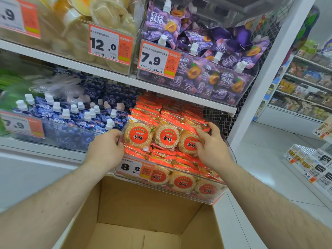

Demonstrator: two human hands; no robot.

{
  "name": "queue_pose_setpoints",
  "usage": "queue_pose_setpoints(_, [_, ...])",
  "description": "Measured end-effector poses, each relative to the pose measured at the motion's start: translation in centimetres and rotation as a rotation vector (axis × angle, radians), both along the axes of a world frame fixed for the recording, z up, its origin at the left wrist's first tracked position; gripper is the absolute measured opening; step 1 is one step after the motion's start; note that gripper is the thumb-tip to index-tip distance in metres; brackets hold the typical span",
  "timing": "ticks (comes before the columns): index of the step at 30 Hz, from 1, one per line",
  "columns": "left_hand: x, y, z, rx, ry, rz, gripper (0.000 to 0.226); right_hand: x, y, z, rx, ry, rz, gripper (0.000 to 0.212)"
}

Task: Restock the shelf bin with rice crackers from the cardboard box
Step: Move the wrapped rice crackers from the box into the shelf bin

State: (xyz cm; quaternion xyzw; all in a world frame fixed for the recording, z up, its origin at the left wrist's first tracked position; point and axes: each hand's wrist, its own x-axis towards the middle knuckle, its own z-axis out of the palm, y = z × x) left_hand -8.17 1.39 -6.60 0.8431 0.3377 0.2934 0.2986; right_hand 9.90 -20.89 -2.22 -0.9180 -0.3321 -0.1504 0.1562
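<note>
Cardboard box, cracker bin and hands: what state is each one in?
cardboard box: flaps open, no crackers showing in the visible part.
shelf bin: piled high with rice crackers.
left hand: holding the left end of an upright row of crackers.
right hand: fingers pressing the right end of that row.
blue pouches: caps on, standing in the next bin.
purple pouches: heaped in the upper bin.
</note>
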Motion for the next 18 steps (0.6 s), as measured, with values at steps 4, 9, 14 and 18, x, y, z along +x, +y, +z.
queue_pose_setpoints(4, [0.1, -0.1, 0.5, 0.043, -0.009, -0.019, 0.009, 0.4, -0.2, 0.3, -0.013, 0.013, -0.018, 0.048])
queue_pose_setpoints(9, [-0.4, -1.3, 1.4, 0.091, -0.002, -0.042, 0.006, 1.4, -0.2, 0.4, 0.024, 0.039, 0.01, 0.049])
queue_pose_setpoints(14, [-1.5, -2.2, 0.9, 0.019, 0.0, -0.051, 0.015, 0.6, -0.4, 0.3, -0.002, 0.029, -0.004, 0.053])
queue_pose_setpoints(18, [-1.5, -2.3, 1.3, 0.014, 0.045, -0.053, 0.019, 0.0, -0.9, 0.4, -0.012, 0.002, -0.01, 0.053])
